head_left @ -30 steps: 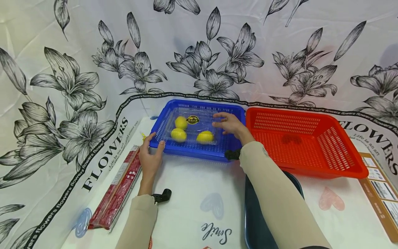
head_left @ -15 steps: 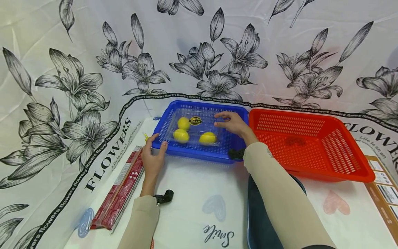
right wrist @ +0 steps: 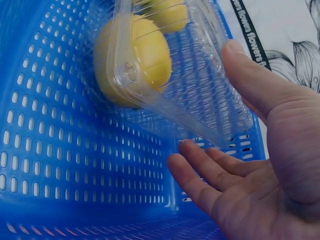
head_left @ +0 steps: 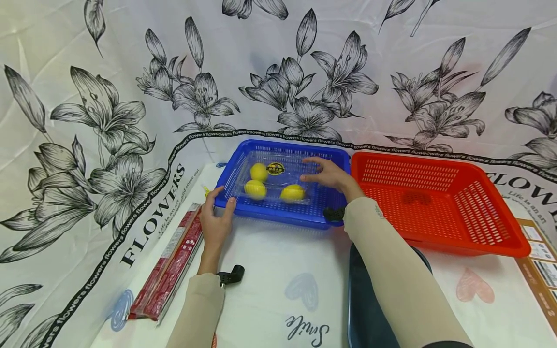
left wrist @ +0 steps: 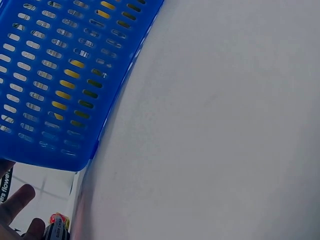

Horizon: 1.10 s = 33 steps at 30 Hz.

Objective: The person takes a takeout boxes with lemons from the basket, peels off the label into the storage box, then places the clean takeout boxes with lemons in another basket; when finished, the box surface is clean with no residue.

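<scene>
A clear plastic clamshell box (head_left: 285, 181) with a black-and-gold sticker lies in the blue basket (head_left: 283, 220). Yellow lemons show through its walls, among them one lemon (head_left: 292, 193) near the front. My right hand (head_left: 328, 175) is at the box's right end, thumb and fingers spread around it; in the right wrist view the fingertips are close to the box's edge (right wrist: 190, 122), and firm contact cannot be made out. My left hand (head_left: 215, 220) is at the basket's front left corner, thumb and forefinger spread either side of it. Other left fingers (left wrist: 19, 200) stay apart from the basket.
A red basket (head_left: 457, 249) stands right of the blue one. In front of it, a dark tray (head_left: 370, 304) lies partly under my right sleeve. Red packets (head_left: 174, 266) lie at the left, and a brown printed box (head_left: 537, 275) at the far right.
The view shifts slightly, so everything appears a little further right. Both hands keep nearly the same places at the basket corner and the box; the box stays in the basket.
</scene>
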### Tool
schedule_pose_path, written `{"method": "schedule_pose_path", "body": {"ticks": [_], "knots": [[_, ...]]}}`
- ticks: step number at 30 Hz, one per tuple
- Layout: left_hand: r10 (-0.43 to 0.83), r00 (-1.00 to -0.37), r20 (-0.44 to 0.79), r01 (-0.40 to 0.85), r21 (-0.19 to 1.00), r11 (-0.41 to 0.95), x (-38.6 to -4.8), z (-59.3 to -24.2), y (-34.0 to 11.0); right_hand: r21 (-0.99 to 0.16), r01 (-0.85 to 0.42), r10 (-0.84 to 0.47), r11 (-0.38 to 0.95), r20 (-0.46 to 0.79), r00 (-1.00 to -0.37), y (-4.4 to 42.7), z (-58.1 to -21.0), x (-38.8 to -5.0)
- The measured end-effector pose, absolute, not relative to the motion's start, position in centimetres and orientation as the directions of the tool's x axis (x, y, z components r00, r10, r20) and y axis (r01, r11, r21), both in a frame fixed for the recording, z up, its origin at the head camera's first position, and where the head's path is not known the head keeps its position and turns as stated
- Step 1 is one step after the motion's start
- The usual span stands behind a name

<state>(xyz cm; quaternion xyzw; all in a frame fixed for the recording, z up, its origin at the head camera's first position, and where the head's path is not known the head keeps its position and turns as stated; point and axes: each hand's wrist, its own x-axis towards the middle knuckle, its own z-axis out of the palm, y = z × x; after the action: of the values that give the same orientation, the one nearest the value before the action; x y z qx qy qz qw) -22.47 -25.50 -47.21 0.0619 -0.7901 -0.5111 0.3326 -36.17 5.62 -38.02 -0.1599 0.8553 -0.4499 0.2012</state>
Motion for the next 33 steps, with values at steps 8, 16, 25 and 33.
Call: {"method": "schedule_pose_path", "body": {"ticks": [8, 16, 25, 33], "knots": [[-0.431, -0.782, 0.450, 0.237, 0.855, 0.461, -22.3, -47.3, -25.4, -0.854, -0.082, -0.490, 0.513, -0.213, -0.845, 5.8, -38.3, -35.9], [-0.425, -0.778, 0.463, 0.252, 0.850, 0.463, -22.4, -47.1, -25.4, -0.916, 0.001, -0.468, 0.402, -0.206, -0.859, 6.0, -38.2, -36.0], [-0.425, -0.782, 0.455, 0.258, 0.858, 0.445, -22.5, -47.0, -25.2, -0.927, 0.045, -0.453, 0.373, -0.224, -0.863, 6.3, -37.5, -35.8], [-0.435, -0.788, 0.435, 0.243, 0.870, 0.429, -22.3, -47.1, -25.3, -0.942, 0.022, -0.423, 0.335, -0.171, -0.890, 6.4, -36.4, -35.3]]}}
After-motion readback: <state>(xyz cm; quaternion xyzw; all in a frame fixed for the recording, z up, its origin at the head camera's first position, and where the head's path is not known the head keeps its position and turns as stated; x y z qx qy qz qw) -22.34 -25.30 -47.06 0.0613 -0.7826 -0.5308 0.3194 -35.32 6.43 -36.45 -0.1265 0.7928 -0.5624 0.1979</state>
